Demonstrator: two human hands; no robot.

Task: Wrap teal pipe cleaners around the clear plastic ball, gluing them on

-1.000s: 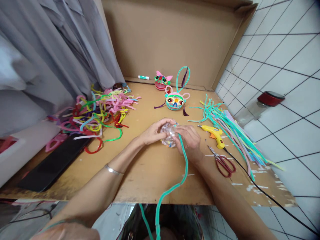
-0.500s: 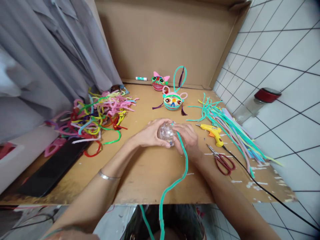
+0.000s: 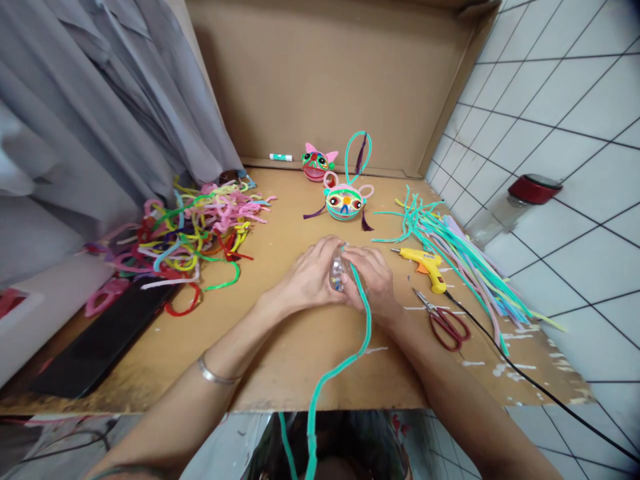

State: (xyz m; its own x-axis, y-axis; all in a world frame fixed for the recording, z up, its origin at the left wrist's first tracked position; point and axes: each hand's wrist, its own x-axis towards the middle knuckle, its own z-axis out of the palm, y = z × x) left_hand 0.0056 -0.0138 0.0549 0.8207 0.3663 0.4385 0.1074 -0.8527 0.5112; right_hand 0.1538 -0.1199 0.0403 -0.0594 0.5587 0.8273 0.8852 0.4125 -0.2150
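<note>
Between my two hands is a clear round ball (image 3: 337, 272), mostly covered by fingers. My left hand (image 3: 314, 272) wraps its left side. On the right side, my right hand (image 3: 373, 277) closes round it, fingers bent near the top. A long teal pipe cleaner (image 3: 367, 320) comes out at my right hand's fingers and curves down past the table's front edge. Beyond my hands stands a decorated ball face (image 3: 345, 202) with pink loop ears, purple tassels and a teal loop on top.
Tangled coloured pipe cleaners (image 3: 200, 227) and a black flat object (image 3: 100, 343) lie left. To the right are a yellow glue gun (image 3: 424, 265), red-handled scissors (image 3: 445, 323) and straight pipe cleaners (image 3: 465, 260). A second face (image 3: 316, 165) and a marker (image 3: 281, 158) sit behind.
My left hand has shifted right and wrapped further over the ball, so less of it shows. The hanging teal pipe cleaner has swung slightly left.
</note>
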